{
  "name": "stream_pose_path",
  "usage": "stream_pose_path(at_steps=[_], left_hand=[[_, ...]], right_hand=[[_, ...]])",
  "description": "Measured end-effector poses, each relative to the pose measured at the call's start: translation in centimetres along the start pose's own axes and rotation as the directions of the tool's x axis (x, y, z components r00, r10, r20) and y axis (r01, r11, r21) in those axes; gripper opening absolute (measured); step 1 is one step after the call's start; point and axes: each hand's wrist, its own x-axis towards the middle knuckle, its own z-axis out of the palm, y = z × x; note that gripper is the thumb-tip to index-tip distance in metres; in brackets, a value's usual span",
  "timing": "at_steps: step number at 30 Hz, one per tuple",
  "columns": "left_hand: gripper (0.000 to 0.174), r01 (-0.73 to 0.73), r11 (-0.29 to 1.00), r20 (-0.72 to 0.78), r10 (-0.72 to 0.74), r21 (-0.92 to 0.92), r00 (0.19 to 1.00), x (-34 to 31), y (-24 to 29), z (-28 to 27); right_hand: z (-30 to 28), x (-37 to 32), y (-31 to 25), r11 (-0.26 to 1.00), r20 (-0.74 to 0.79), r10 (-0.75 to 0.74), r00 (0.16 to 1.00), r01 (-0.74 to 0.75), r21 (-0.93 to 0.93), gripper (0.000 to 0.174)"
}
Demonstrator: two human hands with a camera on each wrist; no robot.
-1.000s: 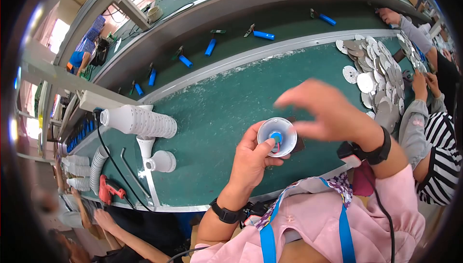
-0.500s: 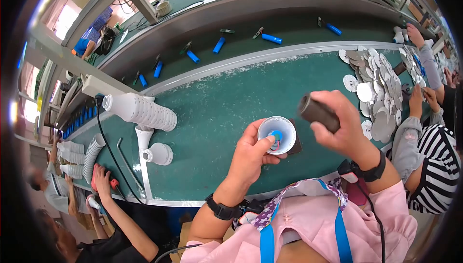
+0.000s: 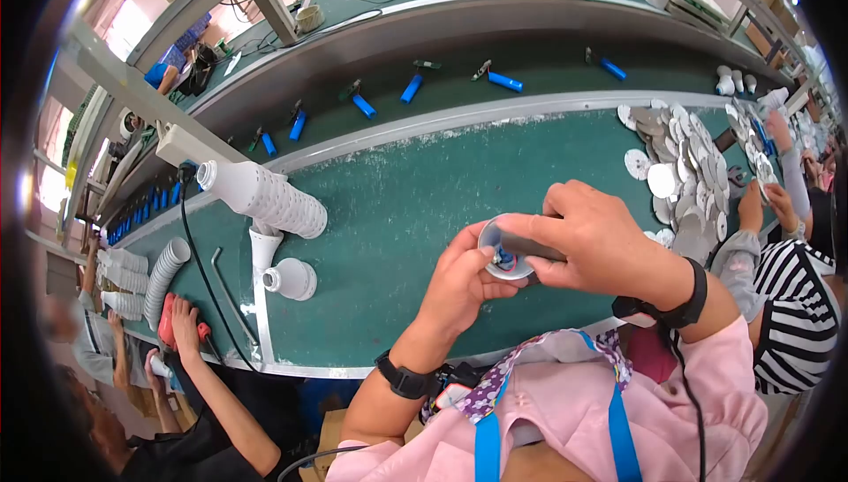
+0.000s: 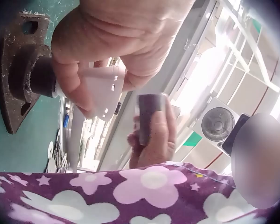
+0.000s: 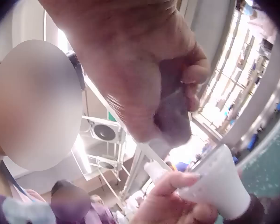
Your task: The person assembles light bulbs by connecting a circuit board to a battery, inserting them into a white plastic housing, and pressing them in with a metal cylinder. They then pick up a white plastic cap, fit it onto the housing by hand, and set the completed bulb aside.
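Note:
My left hand (image 3: 459, 279) grips a white cone-shaped cup (image 3: 519, 272) whose wide mouth faces up, with blue and red parts (image 3: 504, 258) inside. My right hand (image 3: 605, 243) grips a dark cylinder (image 3: 533, 249) by its side, its end at the cup's mouth. In the left wrist view the cup (image 4: 105, 88) has its narrow end at the dark post of a brown metal fixture (image 4: 7, 79), and the cylinder (image 4: 149, 116) appears apart from the cup. The right wrist view shows fingers curled round the cylinder (image 5: 173, 114), above the cup (image 5: 221, 186).
Stacked white housings (image 3: 265, 201) and a single housing (image 3: 291, 279) stand left. Silver discs (image 3: 685, 168) are piled right. Blue cylinders (image 3: 412, 88) with small boards lie in the channel behind. A bent rod (image 3: 231, 295), black cable and red tool (image 3: 168, 318) lie left; people work on both sides.
My right hand, first blurred near the cup, came back with the dark cylinder and has moved left and down to the cup's mouth. My left hand keeps its grip on the cup.

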Motion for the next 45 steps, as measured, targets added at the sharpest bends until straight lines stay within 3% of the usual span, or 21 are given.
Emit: stream_pose_path(at_steps=[4, 8, 11, 13, 16, 21, 25, 26, 27, 29, 31, 32, 34, 35, 37, 38, 39, 41, 43, 44, 45], left_hand=[[0.038, 0.016, 1.0, 0.08, -0.014, -0.024, 0.997, 0.0, -0.3, -0.6], [0.039, -0.002, 0.999, 0.076, 0.005, -0.04, 0.997, 0.0, -0.5, -0.7], [0.039, 0.006, 1.0, 0.062, -0.004, -0.024, 0.998, 0.0, -0.4, -0.5], [0.04, 0.007, 1.0, 0.075, -0.005, -0.026, 0.997, 0.0, -0.5, -0.6], [0.04, 0.016, 1.0, 0.085, -0.014, -0.019, 0.996, -0.3, -0.3, -0.8], [0.04, 0.052, 0.992, 0.024, -0.055, 0.118, 0.998, 0.1, 1.4, -2.5], [0.036, -0.007, 0.957, -0.152, 0.053, 0.29, 0.987, 3.0, 3.3, -4.2], [0.036, -0.018, 0.911, -0.179, 0.1, 0.412, 0.979, 4.1, 3.8, -4.5], [0.036, -0.024, 0.849, -0.198, 0.15, 0.527, 0.969, 5.3, 4.1, -4.9], [0.037, -0.015, 0.795, -0.18, 0.155, 0.607, 0.971, 8.2, 4.9, -5.3], [0.042, -0.005, 0.634, -0.157, 0.2, 0.774, 0.967, 11.3, 6.0, -4.6], [0.042, -0.011, 0.627, -0.147, 0.199, 0.779, 0.969, 13.1, 6.3, -4.4], [0.047, -0.079, 0.283, -0.027, 0.353, 0.956, 0.935, 17.1, 6.7, -4.2], [0.047, -0.086, 0.276, -0.016, 0.347, 0.957, 0.938, 19.1, 6.8, -4.2], [0.049, -0.064, 0.043, 0.04, 0.419, 0.997, 0.907, 22.7, 6.9, -3.5], [0.048, -0.029, -0.013, 0.031, 0.439, 1.0, 0.898, 24.2, 6.7, -3.5], [0.048, -0.033, -0.017, 0.037, 0.422, 0.999, 0.906, 25.4, 6.8, -3.0], [0.047, 0.053, -0.246, 0.076, 0.486, 0.968, 0.871, 27.3, 6.6, -2.2], [0.045, 0.099, -0.342, 0.085, 0.484, 0.935, 0.871, 29.1, 6.3, -1.9], [0.044, 0.124, -0.392, 0.089, 0.482, 0.912, 0.872, 30.1, 6.2, -1.9], [0.042, 0.152, -0.437, 0.088, 0.482, 0.887, 0.872, 31.0, 5.8, -1.9]], right_hand=[[-1.1, 0.6, -0.6, 0.997, -0.19, 0.035, 0.981, -0.02, 0.08, 0.042], [-0.5, 0.6, -0.5, 1.0, -0.132, 0.022, 0.991, -0.021, 0.011, 0.049], [-0.1, 0.4, -0.2, 0.999, 0.06, -0.018, 0.998, 0.02, -0.037, 0.046], [-0.7, 0.6, -0.4, 0.999, 0.003, -0.018, 1.0, 0.018, -0.026, 0.039], [-1.3, 0.3, -0.1, 0.985, -0.198, 0.164, 0.967, -0.148, 0.093, 0.041], [3.0, -4.0, 4.0, 0.948, -0.186, 0.319, 0.929, -0.316, 0.044, 0.049], [8.1, -7.7, 6.9, 0.903, -0.134, 0.417, 0.899, -0.427, -0.052, 0.057], [8.2, -7.8, 6.8, 0.902, -0.149, 0.419, 0.896, -0.429, -0.045, 0.057], [8.2, -7.9, 6.7, 0.894, -0.061, 0.438, 0.897, -0.442, -0.072, 0.058], [7.5, -7.3, 6.6, 0.881, 0.01, 0.465, 0.885, -0.462, -0.098, 0.06], [6.0, -5.3, 5.2, 0.984, -0.183, 0.163, 0.97, -0.147, 0.099, 0.067], [5.0, -4.2, 4.1, 0.973, -0.164, 0.097, 0.982, -0.058, 0.225, 0.07], [5.2, -2.1, 2.2, 0.908, -0.159, -0.012, 0.987, 0.078, 0.411, 0.076], [6.1, -1.5, 1.5, 0.873, -0.168, -0.046, 0.985, 0.121, 0.473, 0.079], [7.0, -0.7, 1.4, 0.852, -0.174, -0.044, 0.984, 0.128, 0.507, 0.079], [6.5, -1.0, 1.8, 0.79, -0.18, 0.089, 0.98, 0.041, 0.612, 0.076], [5.5, -1.1, 2.7, 0.772, -0.292, 0.214, 0.932, 0.021, 0.635, 0.073], [6.0, -2.1, 6.1, 0.665, -0.342, 0.532, 0.775, -0.132, 0.735, 0.067], [5.2, -2.9, 9.7, 0.213, -0.028, 0.8, 0.6, -0.239, 0.947, 0.059], [5.1, -3.8, 11.2, 0.215, -0.034, 0.818, 0.574, -0.251, 0.944, 0.059], [5.3, -4.8, 12.6, 0.101, 0.036, 0.868, 0.496, -0.246, 0.964, 0.055]])
